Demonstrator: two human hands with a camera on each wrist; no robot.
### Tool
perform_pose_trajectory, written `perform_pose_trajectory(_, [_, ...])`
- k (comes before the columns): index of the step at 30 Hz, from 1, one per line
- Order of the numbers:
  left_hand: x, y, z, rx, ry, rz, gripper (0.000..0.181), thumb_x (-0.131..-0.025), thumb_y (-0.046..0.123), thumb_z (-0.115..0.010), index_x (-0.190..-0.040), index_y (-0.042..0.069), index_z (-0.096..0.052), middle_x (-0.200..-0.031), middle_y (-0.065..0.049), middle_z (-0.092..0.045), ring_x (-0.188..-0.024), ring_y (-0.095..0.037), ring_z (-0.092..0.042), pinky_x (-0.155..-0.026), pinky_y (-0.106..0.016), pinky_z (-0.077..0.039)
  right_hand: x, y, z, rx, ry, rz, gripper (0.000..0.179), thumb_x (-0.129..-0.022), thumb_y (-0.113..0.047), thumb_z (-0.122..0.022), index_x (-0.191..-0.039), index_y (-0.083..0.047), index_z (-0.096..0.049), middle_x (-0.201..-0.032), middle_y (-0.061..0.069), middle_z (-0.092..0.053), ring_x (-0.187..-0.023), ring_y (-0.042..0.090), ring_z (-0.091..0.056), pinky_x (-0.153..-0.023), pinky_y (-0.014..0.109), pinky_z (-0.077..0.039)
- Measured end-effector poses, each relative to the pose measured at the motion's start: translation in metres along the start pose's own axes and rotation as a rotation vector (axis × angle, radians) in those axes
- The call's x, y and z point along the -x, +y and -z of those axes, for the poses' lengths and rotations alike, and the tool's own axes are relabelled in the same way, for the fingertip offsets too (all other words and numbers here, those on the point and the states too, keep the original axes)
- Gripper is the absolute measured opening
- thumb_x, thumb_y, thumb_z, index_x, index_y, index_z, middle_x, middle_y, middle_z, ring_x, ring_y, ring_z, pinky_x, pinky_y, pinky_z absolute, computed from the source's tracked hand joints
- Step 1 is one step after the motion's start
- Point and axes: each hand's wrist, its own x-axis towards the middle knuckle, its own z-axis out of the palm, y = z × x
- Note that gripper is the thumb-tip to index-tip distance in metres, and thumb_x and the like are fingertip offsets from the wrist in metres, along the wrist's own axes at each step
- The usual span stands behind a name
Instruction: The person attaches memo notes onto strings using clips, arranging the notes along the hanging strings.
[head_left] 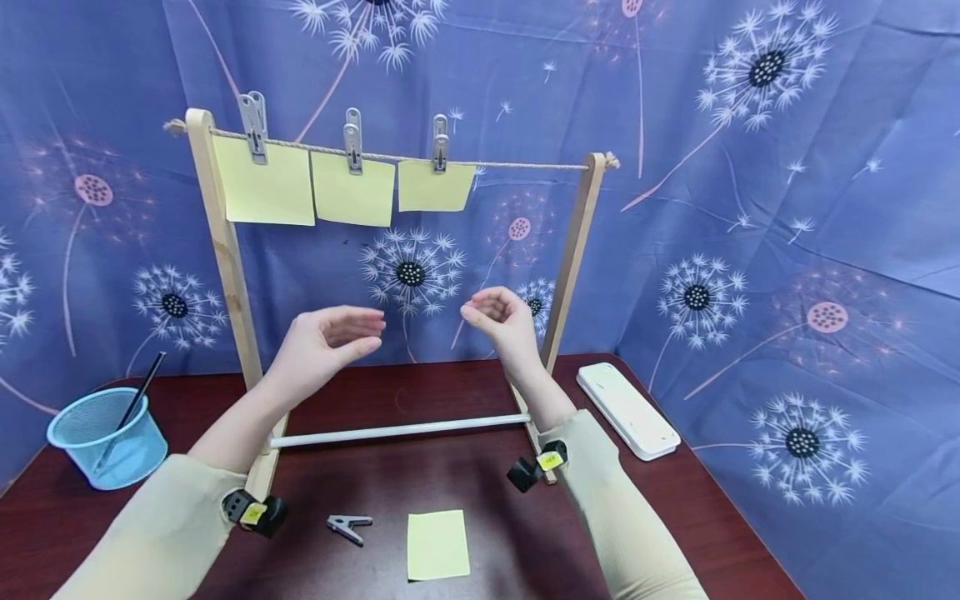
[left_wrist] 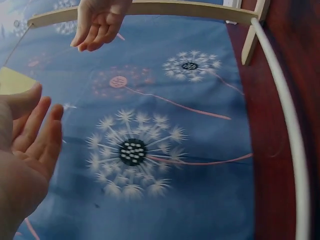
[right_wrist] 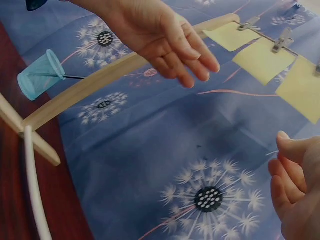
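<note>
Cream fabric sleeves (head_left: pixel 157 533) flank square yellow paper (head_left: pixel 438 546); tapered blue mesh cup (head_left: pixel 138 458) stands left; left hand (head_left: pixel 322 343) and right hand (head_left: pixel 512 329) relaxed, empty.

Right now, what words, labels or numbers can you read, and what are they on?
None readable.
Left wrist's yellow sticker: marks too small and blurred.
Right wrist's yellow sticker: also too small and blurred.
Hanging yellow notes: no writing visible.
Lower yellow note: none visible.

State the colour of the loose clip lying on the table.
The loose clip is grey; it shows best in the head view.
</note>
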Motion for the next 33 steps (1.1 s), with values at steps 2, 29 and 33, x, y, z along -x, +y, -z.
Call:
perform_pose_trajectory(2, [0.006, -0.008, -0.003, -0.002, -0.040, 0.018, 0.033, -0.091, 0.014, -0.070, -0.122, 0.002, -0.066, -0.114, -0.017, -0.071, -0.094, 0.003, -0.066, -0.079, -0.016, -0.053, 0.008, 0.007, 0.002, 0.014, -0.041, -0.016, 0.022, -0.082, 0.010, -0.068, -0.089, -0.011, -0.062, -0.079, -0.012, -0.069, -0.074, 0.002, -0.065, -0.075, 0.018, -0.054])
perform_pose_trajectory(29, [0.097, -0.107, -0.039, 0.230, -0.274, 0.177, 0.042, -0.090, 0.010, -0.069, -0.126, -0.009, -0.057, -0.117, -0.031, -0.064, -0.098, -0.001, -0.065, -0.080, -0.022, -0.054, 0.104, 0.081, 0.024, 0.292, -0.429, -0.218, 0.028, -0.083, -0.002, -0.073, -0.107, 0.009, -0.062, -0.103, 0.032, -0.066, -0.091, 0.019, -0.067, -0.082, 0.026, -0.050])
perform_pose_trajectory(33, [0.104, -0.114, -0.041, 0.216, -0.318, 0.188, 0.044, -0.090, 0.010, -0.068, -0.127, -0.010, -0.056, -0.119, -0.032, -0.062, -0.100, -0.003, -0.064, -0.082, -0.022, -0.053, 0.112, 0.088, 0.025, 0.284, -0.457, -0.243, 0.031, -0.083, -0.003, -0.073, -0.109, 0.010, -0.061, -0.106, 0.033, -0.065, -0.097, 0.036, -0.066, -0.082, 0.024, -0.049])
